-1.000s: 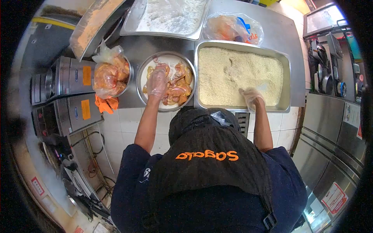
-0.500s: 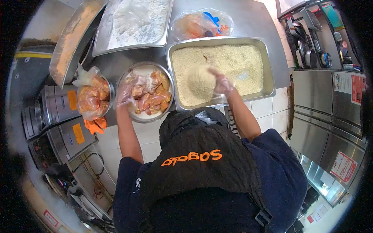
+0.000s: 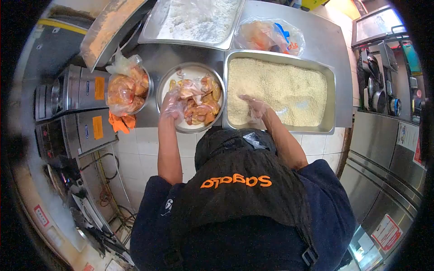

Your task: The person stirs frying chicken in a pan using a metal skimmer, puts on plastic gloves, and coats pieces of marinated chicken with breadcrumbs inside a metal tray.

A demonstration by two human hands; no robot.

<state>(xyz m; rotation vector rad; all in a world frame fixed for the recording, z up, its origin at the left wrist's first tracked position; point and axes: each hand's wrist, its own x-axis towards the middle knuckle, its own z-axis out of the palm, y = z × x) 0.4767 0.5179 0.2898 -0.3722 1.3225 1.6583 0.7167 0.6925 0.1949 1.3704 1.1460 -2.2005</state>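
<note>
My left hand [image 3: 171,106], in a clear plastic glove, is at the left side of a round metal bowl [image 3: 160,86]. Raw chicken pieces [image 3: 203,110] lie in whitish liquid there, beside its fingers. The glove's gloss blurs those fingers, so their grip cannot be made out. Over the left part of a deep metal tray [image 3: 330,97], my gloved right hand [image 3: 257,108] reaches down to pale breadcrumbs [image 3: 275,77]. Its fingers are stretched to the left, low against the crumbs, and nothing shows in them.
Behind the bowl stands a tray of white flour [image 3: 194,22]. A knotted plastic bag [image 3: 269,36] lies behind the crumb tray. Left of the bowl, bagged meat [image 3: 126,90] sits in a metal container, above an orange cloth or glove [image 3: 121,122]. A long crumb-coated tray [image 3: 110,31] leans at far left.
The view has shifted, moving the worktop rightward in the picture. My right hand has moved left across the crumb tray, and the blur of flying crumbs is gone. My left hand stays at the bowl.
</note>
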